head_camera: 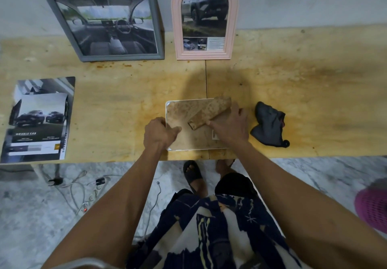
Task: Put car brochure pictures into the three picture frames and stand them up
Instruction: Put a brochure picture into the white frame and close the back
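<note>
A white-rimmed picture frame (181, 111) lies face down near the table's front edge, its stained brown backing up. The backing's stand flap (209, 112) is lifted at an angle. My left hand (159, 132) grips the frame's left edge, thumb on the backing. My right hand (229, 126) holds the stand flap, fingers curled at its lower end. A grey frame (83, 51) with a car-interior picture and a pink arched frame (204, 56) with an SUV picture lean upright against the wall. Car brochures (39, 120) lie at the table's left.
A dark grey cloth pouch (269, 125) lies just right of my right hand. The wooden table (314, 101) ends at a front edge above my legs. Cables and a power strip (83, 191) lie on the marble floor; a pink basket (374, 206) sits at the right.
</note>
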The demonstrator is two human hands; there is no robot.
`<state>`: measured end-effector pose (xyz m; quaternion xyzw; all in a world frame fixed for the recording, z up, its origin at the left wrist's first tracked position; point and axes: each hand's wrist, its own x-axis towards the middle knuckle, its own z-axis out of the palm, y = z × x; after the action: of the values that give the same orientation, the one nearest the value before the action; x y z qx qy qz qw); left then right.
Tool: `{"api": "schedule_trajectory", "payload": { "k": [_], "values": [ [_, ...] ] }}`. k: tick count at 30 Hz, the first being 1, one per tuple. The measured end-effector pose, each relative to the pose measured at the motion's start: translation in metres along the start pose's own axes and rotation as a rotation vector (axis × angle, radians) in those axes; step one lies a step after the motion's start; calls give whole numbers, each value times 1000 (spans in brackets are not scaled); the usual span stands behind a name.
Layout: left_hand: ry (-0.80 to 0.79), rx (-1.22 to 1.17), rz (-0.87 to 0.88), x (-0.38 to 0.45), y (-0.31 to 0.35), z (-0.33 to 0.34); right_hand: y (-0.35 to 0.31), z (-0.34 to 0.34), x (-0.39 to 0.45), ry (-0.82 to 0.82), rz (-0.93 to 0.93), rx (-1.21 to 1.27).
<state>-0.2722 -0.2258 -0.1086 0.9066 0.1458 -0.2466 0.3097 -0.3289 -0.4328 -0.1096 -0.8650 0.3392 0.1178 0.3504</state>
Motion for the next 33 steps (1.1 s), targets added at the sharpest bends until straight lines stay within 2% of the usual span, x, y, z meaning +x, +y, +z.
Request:
{"api": "schedule_trajectory", "payload": {
  "k": [3,5,9,21,24,29,33],
  "values": [
    [-15,139,162,-8,7,7,7,-11,-6,-54,-281,-276],
    [-50,238,259,-14,11,11,14,-11,-7,-84,-384,-446],
    [-115,379,287,-16,11,13,19,-5,-9,-194,-357,-551],
    [-65,565,376,10,-2,29,15,-5,-1,-195,-418,-614],
    [-55,582,384,11,-4,30,16,-6,0,-188,-440,-623],
    [-105,557,368,13,-3,25,17,-22,9,-313,-468,-663],
    [-173,479,392,18,-9,14,22,-23,10,-289,-461,-644]
  ]
}}
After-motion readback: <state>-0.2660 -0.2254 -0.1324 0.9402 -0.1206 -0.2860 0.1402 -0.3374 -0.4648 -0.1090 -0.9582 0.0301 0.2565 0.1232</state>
